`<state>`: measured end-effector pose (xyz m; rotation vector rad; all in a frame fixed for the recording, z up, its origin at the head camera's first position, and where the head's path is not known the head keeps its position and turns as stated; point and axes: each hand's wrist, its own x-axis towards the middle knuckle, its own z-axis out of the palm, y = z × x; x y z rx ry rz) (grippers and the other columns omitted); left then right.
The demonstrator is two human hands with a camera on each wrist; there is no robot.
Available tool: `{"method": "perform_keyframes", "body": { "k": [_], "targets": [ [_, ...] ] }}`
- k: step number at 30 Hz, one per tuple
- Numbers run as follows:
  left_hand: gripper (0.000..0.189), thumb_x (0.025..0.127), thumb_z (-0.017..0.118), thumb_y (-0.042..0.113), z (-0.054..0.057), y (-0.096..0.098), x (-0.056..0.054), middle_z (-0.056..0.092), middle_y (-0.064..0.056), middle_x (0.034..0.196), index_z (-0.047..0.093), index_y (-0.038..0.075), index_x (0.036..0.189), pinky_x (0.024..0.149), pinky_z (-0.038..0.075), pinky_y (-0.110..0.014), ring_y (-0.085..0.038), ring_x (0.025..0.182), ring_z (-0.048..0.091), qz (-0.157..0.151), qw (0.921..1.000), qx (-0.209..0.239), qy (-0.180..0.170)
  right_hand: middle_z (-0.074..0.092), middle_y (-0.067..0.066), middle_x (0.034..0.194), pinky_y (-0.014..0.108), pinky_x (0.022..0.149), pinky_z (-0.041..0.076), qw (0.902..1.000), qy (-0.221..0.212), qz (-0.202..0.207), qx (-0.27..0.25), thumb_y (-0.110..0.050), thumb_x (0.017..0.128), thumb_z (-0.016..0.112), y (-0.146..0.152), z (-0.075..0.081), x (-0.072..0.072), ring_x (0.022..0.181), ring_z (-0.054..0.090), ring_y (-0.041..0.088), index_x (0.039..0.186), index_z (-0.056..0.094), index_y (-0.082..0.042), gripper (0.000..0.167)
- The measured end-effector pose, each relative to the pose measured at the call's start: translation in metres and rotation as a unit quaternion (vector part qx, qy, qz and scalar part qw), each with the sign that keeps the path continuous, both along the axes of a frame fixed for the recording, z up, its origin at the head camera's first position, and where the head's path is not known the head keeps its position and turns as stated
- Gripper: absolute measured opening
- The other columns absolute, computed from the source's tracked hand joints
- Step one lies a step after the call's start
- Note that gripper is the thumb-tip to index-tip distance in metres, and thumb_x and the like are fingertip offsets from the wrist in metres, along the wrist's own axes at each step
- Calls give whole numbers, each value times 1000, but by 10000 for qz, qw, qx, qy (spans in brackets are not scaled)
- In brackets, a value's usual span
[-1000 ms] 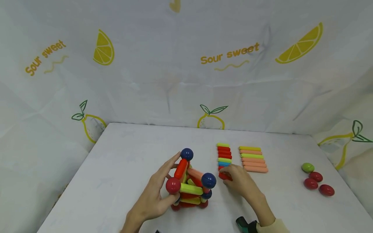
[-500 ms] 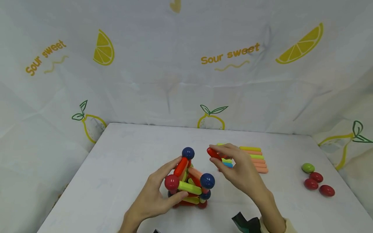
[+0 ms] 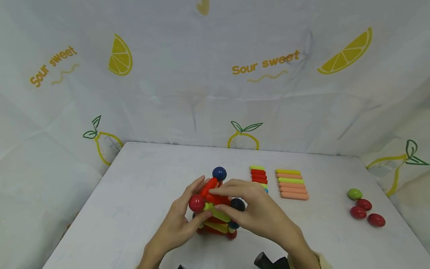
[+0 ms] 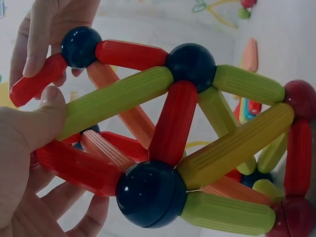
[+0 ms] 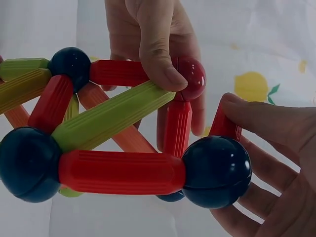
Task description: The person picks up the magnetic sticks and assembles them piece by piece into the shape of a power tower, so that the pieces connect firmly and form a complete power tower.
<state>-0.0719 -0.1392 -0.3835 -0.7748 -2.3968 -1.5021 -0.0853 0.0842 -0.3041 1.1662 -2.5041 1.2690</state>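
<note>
A framework of magnetic sticks and balls [image 3: 216, 227] stands in front of me, in red, yellow, yellow-green and salmon with dark blue and red balls. My left hand [image 3: 179, 220] grips its near left corner; the thumb lies on a yellow-green stick [image 5: 116, 113] beside a red ball [image 5: 191, 79]. Between thumb and fingers, my right hand [image 3: 258, 209] pinches a short red stick [image 4: 37, 81] over the top of the framework. One end of that stick meets a dark blue ball [image 4: 81, 47] in the left wrist view. Its other end is free there.
Right of the framework lies a column of short coloured sticks [image 3: 258, 172], partly behind my right hand. Longer sticks [image 3: 293, 189] lie beside it. One green ball [image 3: 354, 194] and several red balls [image 3: 376, 220] rest at the table's right side.
My right hand has picked a red stick from the short column, lifted it, and carried it left to the framework. The left hand keeps its grip; the framework has tilted and shifted slightly.
</note>
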Motion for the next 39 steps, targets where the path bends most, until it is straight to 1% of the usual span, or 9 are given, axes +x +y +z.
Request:
{"method": "perform_keyframes", "body": {
  "k": [4,8,11,17,24,28,33,37,39],
  "targets": [
    [78,91,76,12,0,1,0,55,-5,151,35,21,156,110,49,-29,-21,133,61,44,10000,21,-13,73,-5,102,19,70,56,9998,-29,24,186,-8,88,79,-1,0,0,88,63,4,120,76,-16,34],
    [70,92,74,16,0,2,-1,58,-3,147,39,20,153,108,52,-29,-20,129,63,-30,9999,65,-73,74,-5,107,19,75,58,9989,-123,134,425,-10,91,77,-1,2,1,93,66,6,121,76,-17,32],
    [68,93,74,18,0,2,-1,59,-2,145,40,21,152,106,53,-30,-20,127,63,-70,9999,80,-101,75,-5,109,19,79,58,9982,-15,185,575,-12,91,77,-2,3,2,96,67,7,122,76,-17,31],
    [65,94,73,17,0,2,-1,56,-2,150,41,22,150,106,52,-29,-20,128,63,-88,9999,91,-100,76,-7,109,19,79,57,9933,501,-128,1032,-15,89,79,-7,0,4,98,68,9,117,78,-18,28],
    [60,97,69,17,-1,1,0,55,-2,151,41,21,150,106,53,-29,-20,128,63,-183,9994,242,-165,76,-8,108,19,80,56,9902,561,-363,1227,-18,88,80,-11,-3,5,98,67,8,115,79,-20,27],
    [55,100,65,14,-2,0,0,55,0,150,41,21,149,106,53,-29,-17,129,62,-226,9986,377,-308,76,-8,107,19,78,56,9937,517,-361,925,-20,90,79,-11,-5,6,98,67,8,114,79,-20,25],
    [50,101,60,8,-6,-2,-2,54,-7,150,42,16,148,106,52,-25,-15,130,60,-382,9968,611,-335,75,-9,103,22,78,59,9984,403,-393,-2,-18,89,80,-5,-7,4,95,67,5,110,80,-16,21],
    [47,104,54,6,-10,-4,-4,51,-14,150,37,11,147,108,47,-18,-6,134,54,-492,9911,1031,-681,77,-7,94,23,76,58,9940,586,-711,-591,-9,87,80,4,-6,-1,87,68,3,107,79,-13,20],
    [47,105,52,7,-11,-4,-4,49,-16,149,31,9,147,109,45,-15,-2,134,51,-348,9870,1274,-917,78,-7,91,23,75,57,9900,665,-931,-829,-5,88,78,8,-6,-5,83,67,3,105,80,-12,19]
  ]
}}
